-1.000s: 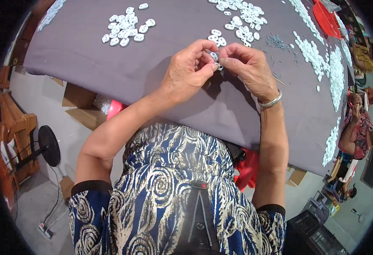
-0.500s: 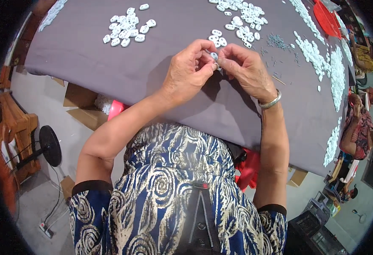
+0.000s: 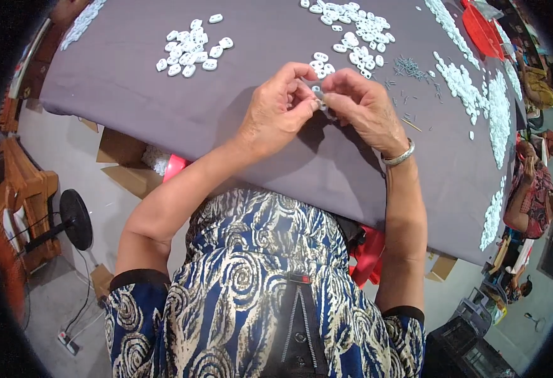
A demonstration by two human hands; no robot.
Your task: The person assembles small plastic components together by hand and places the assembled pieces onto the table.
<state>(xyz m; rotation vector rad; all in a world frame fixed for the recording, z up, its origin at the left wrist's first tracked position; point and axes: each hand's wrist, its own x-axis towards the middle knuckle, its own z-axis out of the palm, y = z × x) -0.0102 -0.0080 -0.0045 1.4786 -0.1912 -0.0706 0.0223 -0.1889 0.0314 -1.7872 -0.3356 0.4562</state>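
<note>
My left hand [image 3: 277,108] and my right hand [image 3: 366,108] meet above the table, thumbs and forefingers pinched together. Between the fingertips is a small white oval plastic piece [image 3: 316,90], partly covered by the fingers. A second pale bit just below it is too hidden to make out. The right wrist wears a silver bangle [image 3: 400,153]. Just beyond my hands lie a few white oval pieces with holes [image 3: 321,57]. To the right of them is a scattered pile of small grey pins [image 3: 410,68].
A heap of white oval pieces [image 3: 188,47] sits at the left, another [image 3: 358,24] farther back. Long rows of small white parts [image 3: 499,116] line the right side, near a red basket [image 3: 482,31]. A thin stick [image 3: 411,125] lies on the grey cloth [image 3: 131,88]. People sit at the right.
Both hands stay pinched together over the same spot, and the fingers have shifted slightly around the white piece. The whole view has moved a little.
</note>
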